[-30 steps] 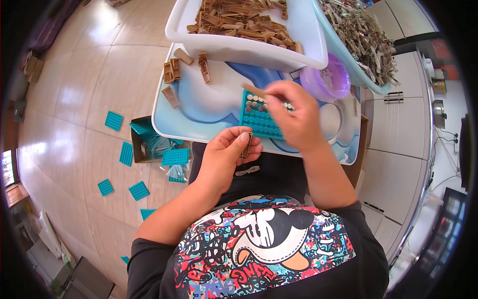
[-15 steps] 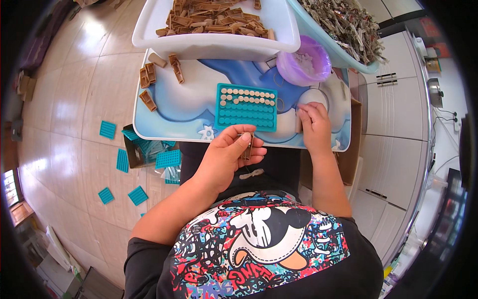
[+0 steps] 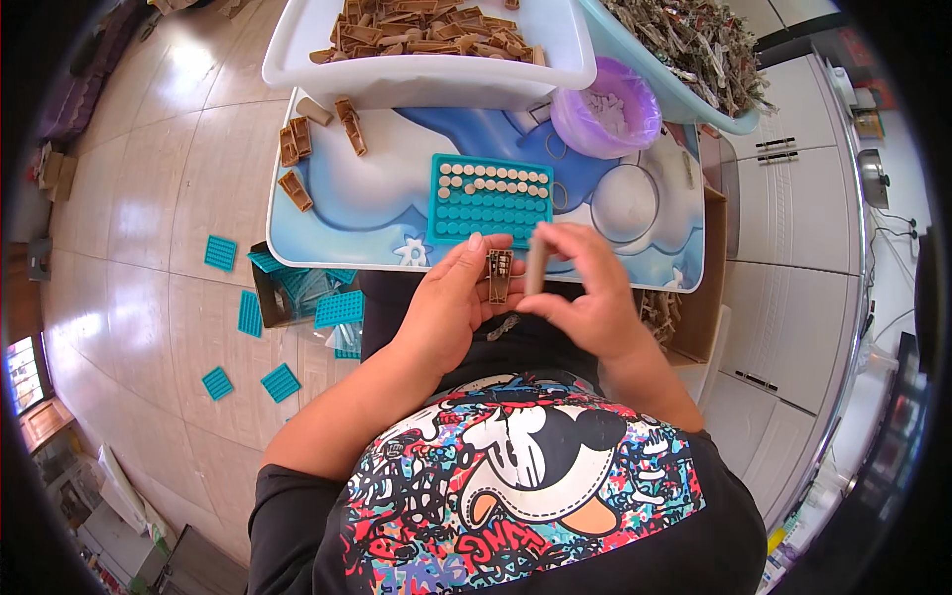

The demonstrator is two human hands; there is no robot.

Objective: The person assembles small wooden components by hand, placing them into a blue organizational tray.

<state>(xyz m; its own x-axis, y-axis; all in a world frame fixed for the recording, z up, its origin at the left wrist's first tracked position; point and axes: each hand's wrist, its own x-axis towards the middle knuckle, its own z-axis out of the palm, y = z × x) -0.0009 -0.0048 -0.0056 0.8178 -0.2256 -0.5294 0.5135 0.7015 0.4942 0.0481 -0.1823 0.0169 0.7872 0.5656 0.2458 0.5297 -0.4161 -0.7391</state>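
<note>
Pointing lengthwise toward torso (image 3: 535, 476), brown casing (image 3: 500, 278) in left hand (image 3: 451, 296)

- The open brown piece (image 3: 499, 278) in my left hand (image 3: 454, 296) looks like hard, smooth plastic.
- The brown slat (image 3: 536, 266) in my right hand (image 3: 587, 283) looks matt, though blurred.
- My tray (image 3: 486, 235): teal, satin plastic.
- My table (image 3: 347, 223): smooth, lightly glossy.
- White tub (image 3: 446, 72): smooth plastic.
- Purple bin (image 3: 593, 137): shiny, thin plastic film.
- Floor (image 3: 149, 268): polished, reflective.
- My shirt (image 3: 585, 476): printed cloth.
</note>
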